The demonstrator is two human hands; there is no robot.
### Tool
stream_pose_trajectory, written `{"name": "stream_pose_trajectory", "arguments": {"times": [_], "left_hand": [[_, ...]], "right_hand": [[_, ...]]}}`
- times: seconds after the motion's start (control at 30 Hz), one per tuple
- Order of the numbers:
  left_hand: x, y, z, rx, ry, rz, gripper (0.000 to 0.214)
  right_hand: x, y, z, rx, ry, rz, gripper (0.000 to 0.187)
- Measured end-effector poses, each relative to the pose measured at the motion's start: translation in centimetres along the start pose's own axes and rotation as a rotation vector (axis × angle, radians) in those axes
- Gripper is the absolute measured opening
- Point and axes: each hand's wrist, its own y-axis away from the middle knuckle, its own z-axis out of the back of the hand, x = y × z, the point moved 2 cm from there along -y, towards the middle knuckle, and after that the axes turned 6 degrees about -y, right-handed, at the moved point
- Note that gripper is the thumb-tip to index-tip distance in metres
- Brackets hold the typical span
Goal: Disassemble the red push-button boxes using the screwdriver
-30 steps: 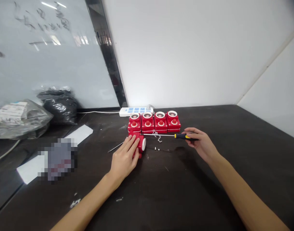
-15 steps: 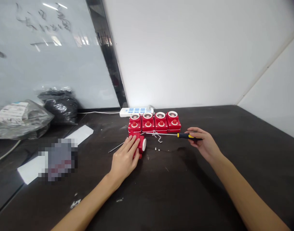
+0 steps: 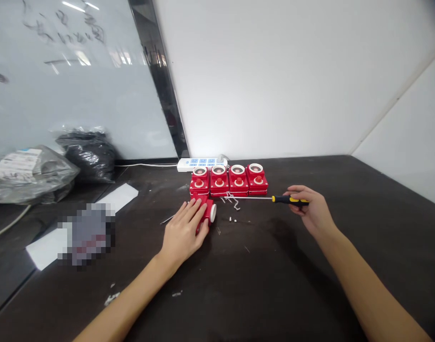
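My left hand [image 3: 185, 228] is wrapped over a red alarm box [image 3: 210, 207] lying on its side, its white ring turned to the right. My right hand [image 3: 313, 207] grips the black-and-yellow handle of a screwdriver [image 3: 279, 199]. The long shaft points left toward the red box, and its tip stands a little apart from it. Several similar red alarm boxes [image 3: 237, 183] stand in a row just behind, each with a white ring and a red knob. A thin metal rod [image 3: 167, 219] sticks out left from under my left hand.
Behind the row lies a white power strip [image 3: 185, 165] against the wall. White scraps [image 3: 235, 204] are scattered on the dark table [image 3: 246, 294]. At the left are a grey plastic bag [image 3: 35, 175], a bag of black material [image 3: 87, 154] and a white strip [image 3: 120, 197] under a blurred object.
My right hand has drawn the screwdriver to the right, taking its tip away from the red box. My left hand stays on the box.
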Motion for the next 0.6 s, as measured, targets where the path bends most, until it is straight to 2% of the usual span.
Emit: {"name": "stream_pose_trajectory", "arguments": {"times": [0.27,0.6], "left_hand": [[0.3,-1.8,0.9,0.078,0.015,0.028,0.029],[-0.3,-7.6,-0.5,0.342,0.139,-0.001,0.026]], "right_hand": [[0.7,0.0,0.2,-0.061,0.034,0.022,0.018],[0.8,0.1,0.1,-0.031,-0.012,0.003,0.019]]}}
